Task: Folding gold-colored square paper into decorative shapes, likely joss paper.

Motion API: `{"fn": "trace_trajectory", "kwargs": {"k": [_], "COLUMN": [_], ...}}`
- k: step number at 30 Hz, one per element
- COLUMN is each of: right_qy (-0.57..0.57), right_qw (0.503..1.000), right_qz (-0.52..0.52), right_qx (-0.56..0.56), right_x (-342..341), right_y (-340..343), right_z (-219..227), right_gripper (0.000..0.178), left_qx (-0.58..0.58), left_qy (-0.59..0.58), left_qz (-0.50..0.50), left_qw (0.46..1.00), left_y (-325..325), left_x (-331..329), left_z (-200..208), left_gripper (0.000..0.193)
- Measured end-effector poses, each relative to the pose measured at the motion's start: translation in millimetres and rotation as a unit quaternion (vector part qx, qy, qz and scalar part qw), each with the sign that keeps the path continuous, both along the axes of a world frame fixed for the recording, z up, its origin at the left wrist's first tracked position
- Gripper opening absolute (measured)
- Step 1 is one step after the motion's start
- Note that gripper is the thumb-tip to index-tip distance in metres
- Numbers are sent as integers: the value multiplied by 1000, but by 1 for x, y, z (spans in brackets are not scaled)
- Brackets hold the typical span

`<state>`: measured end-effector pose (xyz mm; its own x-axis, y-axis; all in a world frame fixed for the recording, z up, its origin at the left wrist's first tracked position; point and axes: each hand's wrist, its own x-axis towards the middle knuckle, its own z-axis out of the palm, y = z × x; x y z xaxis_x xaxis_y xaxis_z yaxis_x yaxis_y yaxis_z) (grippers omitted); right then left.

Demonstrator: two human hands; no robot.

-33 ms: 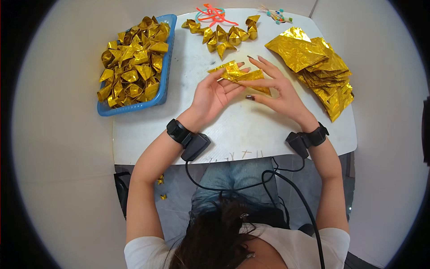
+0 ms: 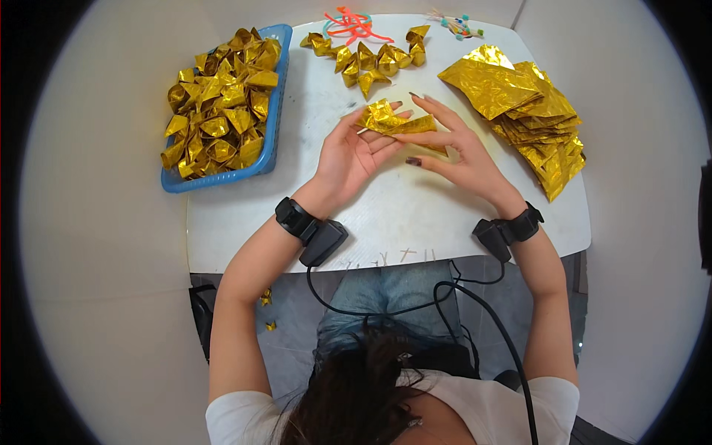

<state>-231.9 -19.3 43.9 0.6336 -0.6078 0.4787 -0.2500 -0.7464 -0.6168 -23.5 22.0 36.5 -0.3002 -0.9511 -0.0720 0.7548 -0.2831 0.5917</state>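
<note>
A partly folded sheet of gold foil paper lies across the fingers of my left hand, which is palm up. The left thumb presses at the sheet's left end, where the foil stands up in a fold. My right hand has its fingers spread, with one finger laid along the right part of the sheet. Its thumb stands apart from the foil. Just beyond my hands are several folded gold foil ingots in a loose group.
At the left, a blue plastic basket is heaped with folded gold ingots. A fanned stack of flat gold foil sheets lies at the right. Orange and teal strands and a bundle of beaded sticks rest at the far edge. A black cable hangs over my lap.
The left end of the foil sheet has bent inward and up under my left thumb, and the sheet looks narrower. My right hand has barely shifted.
</note>
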Motion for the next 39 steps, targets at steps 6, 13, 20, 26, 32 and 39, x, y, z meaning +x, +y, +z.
{"fn": "trace_trajectory", "kwargs": {"k": [6, 13, 20, 26, 32, 39], "right_qy": [-1, 29, -23, -100, -84, -251], "right_qw": [992, 999, 989, 945, 975, 902], "right_qz": [7, -18, 6, -55, -194, -65], "right_qx": [124, -2, 148, 305, -62, 346], "right_x": [3, 0, 4, 2, -8, 5], "right_y": [0, -3, 9, 4, -8, -2], "right_z": [-3, -7, 9, 5, -5, -7], "right_gripper": [19, 16, 18, 20, 17, 23], "left_qx": [-147, -178, -74, -50, -309, -254], "left_qy": [-253, -249, -230, -150, -394, -388], "left_qz": [31, 57, 45, 20, 12, -43], "left_qw": [956, 950, 969, 987, 866, 885], "left_y": [-1, 0, 1, 0, 3, 1], "left_x": [4, -5, -1, 0, -2, -2], "left_z": [-10, -9, -8, -6, -3, -18], "left_gripper": [43, 39, 38, 32, 34, 40]}}
